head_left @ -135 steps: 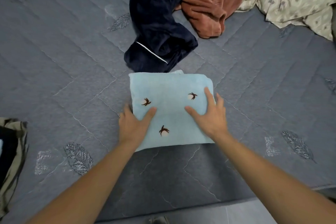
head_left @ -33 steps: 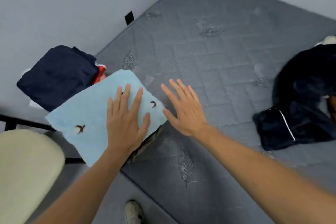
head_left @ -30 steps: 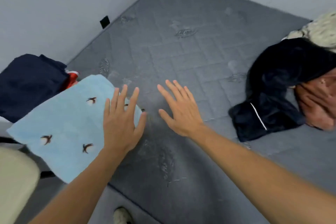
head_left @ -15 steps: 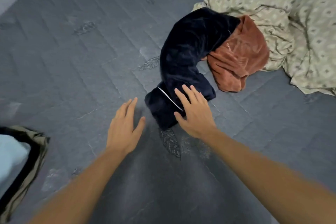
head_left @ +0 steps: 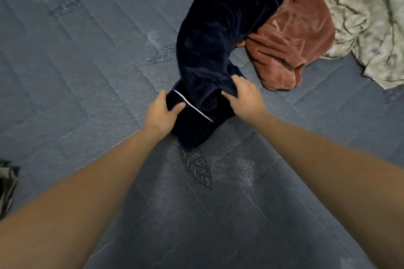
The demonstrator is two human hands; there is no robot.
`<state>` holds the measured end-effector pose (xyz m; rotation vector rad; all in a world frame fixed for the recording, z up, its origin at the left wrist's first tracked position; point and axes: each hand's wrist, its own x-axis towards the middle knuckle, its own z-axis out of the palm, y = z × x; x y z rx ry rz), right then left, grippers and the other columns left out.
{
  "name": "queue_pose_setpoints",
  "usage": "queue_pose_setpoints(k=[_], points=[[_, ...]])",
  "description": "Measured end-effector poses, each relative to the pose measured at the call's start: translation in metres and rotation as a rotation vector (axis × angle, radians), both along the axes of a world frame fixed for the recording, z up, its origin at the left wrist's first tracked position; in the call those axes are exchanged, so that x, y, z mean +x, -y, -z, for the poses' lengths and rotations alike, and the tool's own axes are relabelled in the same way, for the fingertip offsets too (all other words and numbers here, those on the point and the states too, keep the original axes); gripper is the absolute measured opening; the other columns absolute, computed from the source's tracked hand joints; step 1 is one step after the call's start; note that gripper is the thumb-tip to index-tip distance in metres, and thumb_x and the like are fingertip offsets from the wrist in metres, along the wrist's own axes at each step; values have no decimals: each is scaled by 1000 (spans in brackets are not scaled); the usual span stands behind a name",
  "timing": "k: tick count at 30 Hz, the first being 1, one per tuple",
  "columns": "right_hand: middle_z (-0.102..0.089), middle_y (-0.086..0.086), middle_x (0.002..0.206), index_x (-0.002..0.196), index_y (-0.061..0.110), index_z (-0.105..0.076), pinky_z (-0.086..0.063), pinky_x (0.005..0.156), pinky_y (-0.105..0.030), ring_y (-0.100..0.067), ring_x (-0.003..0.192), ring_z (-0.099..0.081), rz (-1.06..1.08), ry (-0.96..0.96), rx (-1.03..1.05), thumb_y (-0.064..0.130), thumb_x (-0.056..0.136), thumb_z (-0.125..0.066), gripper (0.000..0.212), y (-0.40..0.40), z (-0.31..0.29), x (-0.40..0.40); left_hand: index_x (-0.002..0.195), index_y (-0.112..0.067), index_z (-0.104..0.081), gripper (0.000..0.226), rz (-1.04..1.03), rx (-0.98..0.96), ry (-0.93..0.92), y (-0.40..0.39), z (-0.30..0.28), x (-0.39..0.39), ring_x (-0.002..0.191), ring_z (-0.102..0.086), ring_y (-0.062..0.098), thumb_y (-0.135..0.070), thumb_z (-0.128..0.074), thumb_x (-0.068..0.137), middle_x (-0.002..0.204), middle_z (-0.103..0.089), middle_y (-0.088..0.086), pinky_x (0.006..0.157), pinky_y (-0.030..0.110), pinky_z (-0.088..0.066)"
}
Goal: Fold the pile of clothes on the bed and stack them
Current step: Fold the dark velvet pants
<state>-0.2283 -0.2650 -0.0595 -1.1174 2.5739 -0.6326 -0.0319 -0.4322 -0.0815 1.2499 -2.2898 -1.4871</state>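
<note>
While both hands grasp the near end of the navy garment [head_left: 214, 35] on the bed [head_left: 87, 72], the left hand [head_left: 160, 113] pinches the edge by the white piping and the right hand [head_left: 244, 99] clutches a fold. If pulled quickly, it may drag the rust-brown garment [head_left: 293, 35], which touches it, perhaps partly under it. A small pale mark there is unreadable

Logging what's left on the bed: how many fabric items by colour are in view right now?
Dark navy garment, gripped by left hand and right hand: 1
Rust-brown garment: 1
Beige patterned bedding: 1
Olive patterned fabric at the left edge: 1
Total: 4
</note>
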Motion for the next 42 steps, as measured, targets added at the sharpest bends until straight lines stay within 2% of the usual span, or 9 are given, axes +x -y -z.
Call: queue_pose_setpoints(k=[3,7,11,18,22,28,32,36,42], points=[[-63,-9,91,101,7,-55,-50,70,-48,-34,85,-61,1,-29,-39,21,101,-61,15,-7,-2,11,115,-20,-55,26,10,13,-55,-8,0,15,102,-68,15,-31,-71,99,105,-69,-8,89,38,-57],[-61,-6,82,97,10,-52,-48,66,-48,-38,75,-59,-7,-50,2,15,100,-58,9,-25,-8,45,109,-27,-56,20,18,63,-110,-31,-7,55,89,-68,-6,-35,-71,98,95,-71,-18,71,12,-53],[-55,0,76,97,14,-50,-43,62,-42,-35,70,-58,-10,-14,-2,13,100,-58,8,-54,-10,98,105,-34,-57,17,30,102,-126,-58,-18,111,90,-68,-8,-35,-72,98,97,-70,-28,68,7,-50],[-66,-7,85,104,11,-56,-50,66,-48,-35,74,-62,-29,41,-8,19,102,-60,9,-116,-17,216,108,-42,-57,16,111,160,-98,-103,-17,231,95,-71,0,-43,-69,98,102,-73,-21,74,21,-59],[-67,-6,86,105,11,-57,-49,67,-47,-35,77,-63,-2,66,6,19,101,-61,10,-153,-20,298,112,-42,-55,22,137,134,-37,-132,-11,310,92,-71,3,-54,-65,97,100,-73,-15,78,41,-63],[-67,-4,85,107,9,-61,-49,63,-44,-27,72,-62,-3,144,-25,22,103,-61,14,-192,-20,392,119,-36,-56,30,108,129,17,-171,-15,400,104,-66,20,-54,-63,96,108,-68,-2,88,53,-57],[-66,-4,94,106,7,-65,-52,72,-41,-22,83,-64,49,223,-168,19,101,-65,13,-204,-15,408,139,-25,-50,43,87,-399,152,-191,-15,418,103,-44,23,-37,-63,100,114,-46,2,87,46,-50],[-54,9,81,84,17,-59,-40,67,-26,-8,75,-54,245,245,-280,14,96,-68,15,-213,-11,399,140,-18,-52,46,251,-722,8,-223,-21,405,108,-48,30,-33,-62,97,127,-47,9,85,46,-46],[-44,17,59,70,24,-42,-32,56,-27,-3,59,-37,352,406,-305,23,91,-71,37,-220,-20,376,162,-21,-26,108,319,-503,247,-256,-19,375,143,-36,34,-74,-70,79,157,-34,17,108,50,-41]])
